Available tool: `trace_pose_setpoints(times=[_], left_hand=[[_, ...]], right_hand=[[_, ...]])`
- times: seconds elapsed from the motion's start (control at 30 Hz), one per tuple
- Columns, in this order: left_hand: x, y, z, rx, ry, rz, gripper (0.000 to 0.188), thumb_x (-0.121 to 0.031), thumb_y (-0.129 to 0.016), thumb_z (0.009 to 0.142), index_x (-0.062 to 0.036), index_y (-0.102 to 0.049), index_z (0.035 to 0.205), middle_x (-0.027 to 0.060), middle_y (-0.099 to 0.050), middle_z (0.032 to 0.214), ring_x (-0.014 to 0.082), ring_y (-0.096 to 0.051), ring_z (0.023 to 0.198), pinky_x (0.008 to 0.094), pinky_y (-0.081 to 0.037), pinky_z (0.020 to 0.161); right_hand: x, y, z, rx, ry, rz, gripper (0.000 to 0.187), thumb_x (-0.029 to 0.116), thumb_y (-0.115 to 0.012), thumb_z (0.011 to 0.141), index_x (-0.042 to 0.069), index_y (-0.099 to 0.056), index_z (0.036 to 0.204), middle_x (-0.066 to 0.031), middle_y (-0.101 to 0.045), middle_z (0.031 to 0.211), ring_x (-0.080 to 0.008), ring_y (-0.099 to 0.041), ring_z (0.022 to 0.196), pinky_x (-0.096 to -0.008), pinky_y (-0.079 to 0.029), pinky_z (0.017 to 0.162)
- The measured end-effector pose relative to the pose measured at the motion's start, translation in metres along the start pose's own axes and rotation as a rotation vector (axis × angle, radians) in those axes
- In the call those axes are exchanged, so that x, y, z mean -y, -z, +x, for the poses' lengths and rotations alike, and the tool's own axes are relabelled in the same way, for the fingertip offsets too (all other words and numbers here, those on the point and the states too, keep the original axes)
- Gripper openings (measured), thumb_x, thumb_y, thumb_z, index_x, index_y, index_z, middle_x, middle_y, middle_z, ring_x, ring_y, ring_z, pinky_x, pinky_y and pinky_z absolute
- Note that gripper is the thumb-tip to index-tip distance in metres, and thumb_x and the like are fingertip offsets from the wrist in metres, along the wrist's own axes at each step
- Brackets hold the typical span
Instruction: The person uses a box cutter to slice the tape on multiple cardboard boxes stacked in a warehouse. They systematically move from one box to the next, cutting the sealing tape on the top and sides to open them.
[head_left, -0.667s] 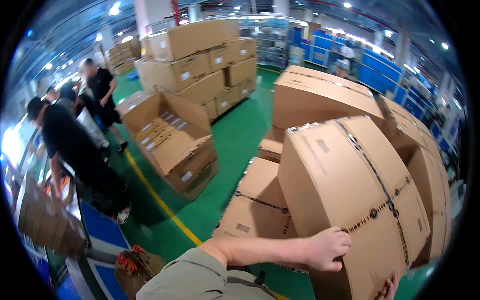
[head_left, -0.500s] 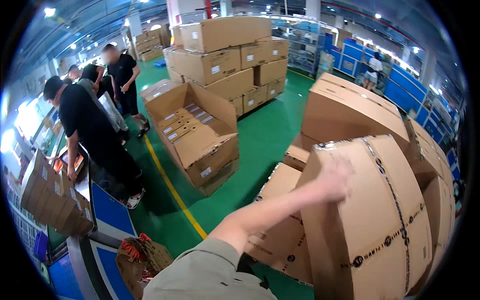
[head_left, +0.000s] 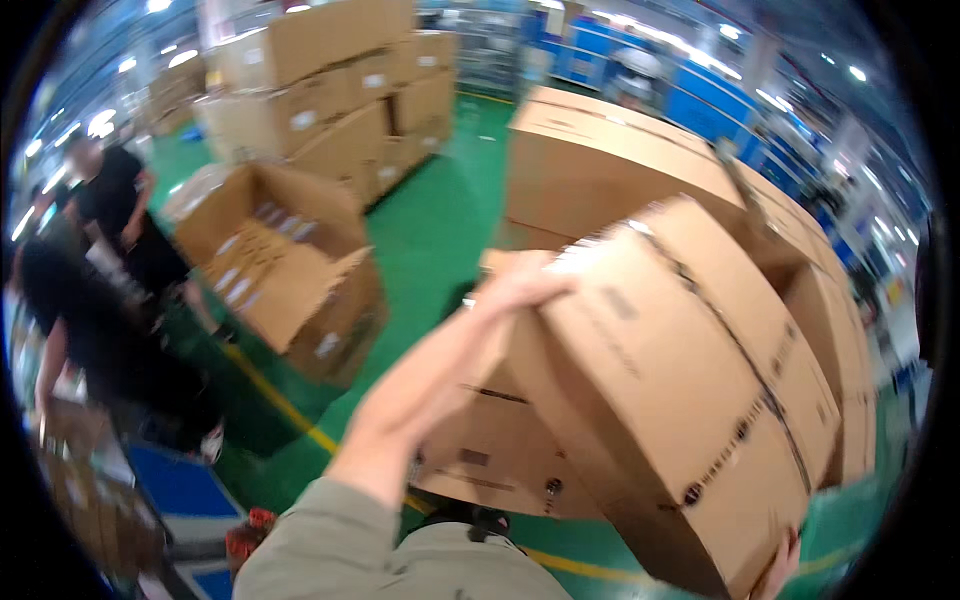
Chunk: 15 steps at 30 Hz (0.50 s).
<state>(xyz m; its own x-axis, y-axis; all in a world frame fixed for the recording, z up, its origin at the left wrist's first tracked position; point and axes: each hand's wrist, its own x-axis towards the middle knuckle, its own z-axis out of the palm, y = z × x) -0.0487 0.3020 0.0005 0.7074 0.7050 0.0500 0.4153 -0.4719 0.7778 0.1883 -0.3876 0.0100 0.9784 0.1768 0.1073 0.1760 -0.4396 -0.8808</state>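
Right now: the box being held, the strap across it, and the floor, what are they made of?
Held box: looks like corrugated cardboard, plain matte brown, with creased edges and folded flaps. Strap: a thin dark band running over the top and side, probably plastic strapping; blur leaves it open. Floor: smooth green coating with a faint sheen and a yellow painted line, likely painted or epoxy-coated concrete.

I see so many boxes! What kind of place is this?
Most likely a warehouse. Big stacked cardboard boxes stand on a green painted floor, blue racks line the back, and the person's left hand grips a strapped carton.
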Motion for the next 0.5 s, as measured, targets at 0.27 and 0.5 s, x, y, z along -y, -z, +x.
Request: trace_pose_setpoints(times=[0.27, 0.5], left_hand=[[-0.032, 0.044, -0.063, -0.204, 0.114, 0.007, 0.054, -0.029, -0.059, 0.077, 0.0013, -0.060, 0.121, 0.0189, -0.065, 0.116, 0.0260, -0.062, 0.107, 0.0338, -0.046, 0.094], [-0.025, 0.066, -0.043, -0.166, -0.047, -0.080, 0.056, -0.021, -0.059, 0.078, 0.0016, -0.055, 0.129, 0.0156, -0.063, 0.123, 0.0219, -0.061, 0.109, 0.0316, -0.045, 0.095]], right_hand=[[0.052, -0.021, 0.015, 0.027, 0.180, -0.082, 0.032, 0.009, -0.052, 0.097, -0.005, -0.054, 0.126, -0.0070, -0.064, 0.110, -0.0151, -0.058, 0.100, -0.0280, -0.045, 0.091], [0.060, -0.040, -0.012, -0.065, 0.224, -0.135, 0.024, 0.005, -0.051, 0.096, -0.005, -0.060, 0.116, -0.0106, -0.061, 0.118, -0.0159, -0.056, 0.100, -0.0274, -0.044, 0.088]])
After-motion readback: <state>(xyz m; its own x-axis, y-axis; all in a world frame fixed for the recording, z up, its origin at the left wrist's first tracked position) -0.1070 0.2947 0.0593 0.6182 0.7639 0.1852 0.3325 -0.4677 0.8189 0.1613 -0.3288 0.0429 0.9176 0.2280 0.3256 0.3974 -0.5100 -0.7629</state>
